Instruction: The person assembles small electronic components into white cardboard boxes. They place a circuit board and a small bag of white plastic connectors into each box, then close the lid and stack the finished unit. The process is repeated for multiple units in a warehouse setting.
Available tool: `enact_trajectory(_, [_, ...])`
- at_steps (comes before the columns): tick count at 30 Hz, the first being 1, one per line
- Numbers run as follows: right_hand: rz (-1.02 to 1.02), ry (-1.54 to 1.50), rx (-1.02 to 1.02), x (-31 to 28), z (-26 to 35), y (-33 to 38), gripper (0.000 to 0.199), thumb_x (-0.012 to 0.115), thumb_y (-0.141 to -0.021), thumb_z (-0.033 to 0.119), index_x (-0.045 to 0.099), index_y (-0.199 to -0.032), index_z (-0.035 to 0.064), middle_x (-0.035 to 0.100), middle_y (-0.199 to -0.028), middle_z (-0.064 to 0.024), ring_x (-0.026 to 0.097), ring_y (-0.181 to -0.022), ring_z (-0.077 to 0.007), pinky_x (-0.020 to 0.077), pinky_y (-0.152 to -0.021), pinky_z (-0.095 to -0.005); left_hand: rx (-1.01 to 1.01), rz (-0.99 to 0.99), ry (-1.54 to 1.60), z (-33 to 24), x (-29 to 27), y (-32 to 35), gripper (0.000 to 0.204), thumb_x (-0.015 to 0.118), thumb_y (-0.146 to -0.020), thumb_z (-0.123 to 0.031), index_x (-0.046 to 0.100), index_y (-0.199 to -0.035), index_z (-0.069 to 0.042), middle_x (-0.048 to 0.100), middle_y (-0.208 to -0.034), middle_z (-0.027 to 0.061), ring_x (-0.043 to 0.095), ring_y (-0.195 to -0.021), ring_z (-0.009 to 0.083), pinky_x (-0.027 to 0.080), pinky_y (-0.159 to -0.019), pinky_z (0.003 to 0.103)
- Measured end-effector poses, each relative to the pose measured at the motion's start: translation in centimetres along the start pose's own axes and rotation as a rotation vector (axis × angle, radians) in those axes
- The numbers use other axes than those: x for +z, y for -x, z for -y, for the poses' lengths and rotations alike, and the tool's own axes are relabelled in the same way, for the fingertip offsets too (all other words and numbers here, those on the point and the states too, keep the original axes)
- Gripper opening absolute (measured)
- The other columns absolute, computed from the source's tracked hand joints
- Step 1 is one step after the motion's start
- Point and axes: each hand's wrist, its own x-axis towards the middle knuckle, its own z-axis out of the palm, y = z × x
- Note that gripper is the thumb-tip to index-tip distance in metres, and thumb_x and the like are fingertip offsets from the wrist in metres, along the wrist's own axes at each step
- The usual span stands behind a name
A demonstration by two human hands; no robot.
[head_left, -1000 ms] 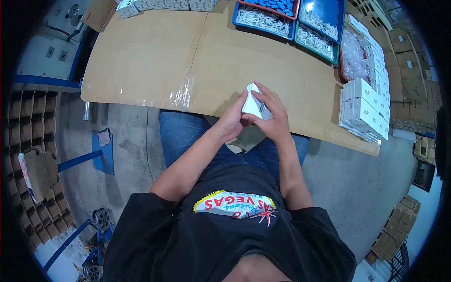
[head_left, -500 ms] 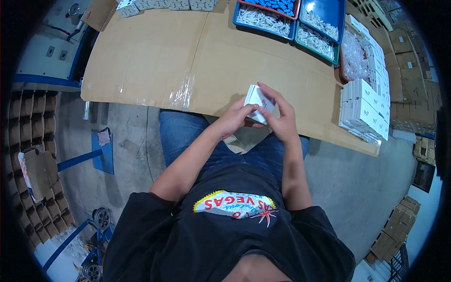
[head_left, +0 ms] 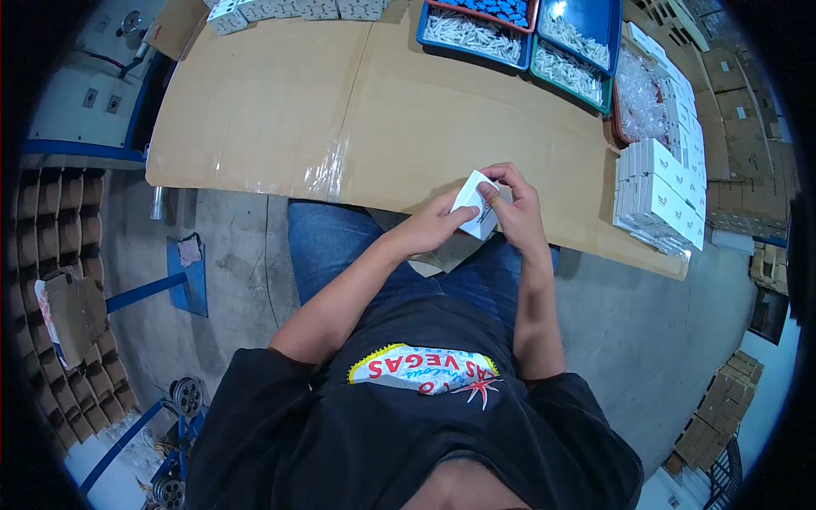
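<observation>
Over the near edge of the cardboard-covered table (head_left: 272, 110), left of the stack of white boxes (head_left: 659, 191), we see the left hand (head_left: 429, 228) and right hand (head_left: 518, 212) both clamped on a small white carton (head_left: 474, 204), fingers closed around its sides.

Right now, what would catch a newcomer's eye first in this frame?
First, the small white box held in both hands at the near edge of the cardboard-covered table: left hand beneath it, right hand at its top edge. Next, the stacks of white boxes at the table's right end, and the blue trays of small white parts along the far edge.
</observation>
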Motion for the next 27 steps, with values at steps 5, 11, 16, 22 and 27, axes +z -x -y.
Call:
enact_trajectory(5, [-0.245, -0.237, 0.122, 0.7, 0.4, -0.5, 0.035, 0.073, -0.095, 0.018, 0.063, -0.122, -0.0016, 0.067, -0.118, -0.0097, 0.062, -0.110, -0.0178, 0.0512, -0.096, -0.0319, 0.082, -0.341, 0.287, -1.1, 0.0, -0.6, 0.038, 0.060, -0.100, -0.015, 0.054, -0.134, 0.000, 0.067, -0.116, 0.0080, 0.064, -0.106, 0.0151, 0.051, -0.096, 0.031])
enact_trajectory(11, [-0.155, -0.718, 0.222, 1.8, 0.0, 0.5, 0.033, 0.072, -0.096, 0.014, 0.063, -0.123, -0.0018, 0.068, -0.113, -0.0083, 0.063, -0.105, -0.0130, 0.0523, -0.091, -0.0278, 0.185, -0.396, 0.289, -1.1, -0.1, -0.7, 0.044, 0.074, -0.088, -0.004, 0.054, -0.128, -0.004, 0.067, -0.111, 0.0073, 0.065, -0.103, 0.0128, 0.051, -0.093, 0.029])
enact_trajectory(16, [-0.145, -0.543, 0.114, 1.2, 1.7, 0.4, 0.033, 0.077, -0.090, 0.008, 0.065, -0.120, -0.0014, 0.070, -0.110, -0.0067, 0.064, -0.103, -0.0127, 0.0522, -0.089, -0.0273, 0.472, -0.432, -0.041, -3.5, -1.6, -0.3, 0.050, 0.077, -0.088, -0.006, 0.054, -0.132, -0.001, 0.067, -0.114, 0.0055, 0.064, -0.105, 0.0132, 0.050, -0.095, 0.030])
enact_trajectory(22, [-0.047, -0.480, 0.079, 1.5, 2.8, 0.7, 0.033, 0.078, -0.088, 0.003, 0.066, -0.118, -0.0024, 0.070, -0.107, -0.0060, 0.065, -0.100, -0.0130, 0.0528, -0.088, -0.0268, 0.312, -0.246, 0.099, -3.7, -2.2, 0.9, 0.038, 0.076, -0.091, -0.010, 0.064, -0.125, 0.000, 0.069, -0.114, 0.0045, 0.063, -0.105, 0.0124, 0.051, -0.094, 0.029])
enact_trajectory(27, [-0.059, -0.429, 0.050, 1.8, 2.5, 1.0, 0.030, 0.078, -0.088, 0.002, 0.066, -0.115, -0.0020, 0.071, -0.104, -0.0057, 0.066, -0.098, -0.0126, 0.0531, -0.088, -0.0264, 0.254, -0.233, 0.116, -3.6, -2.4, 1.2, 0.036, 0.075, -0.091, -0.006, 0.065, -0.125, 0.001, 0.070, -0.114, 0.0067, 0.064, -0.106, 0.0147, 0.052, -0.095, 0.029])
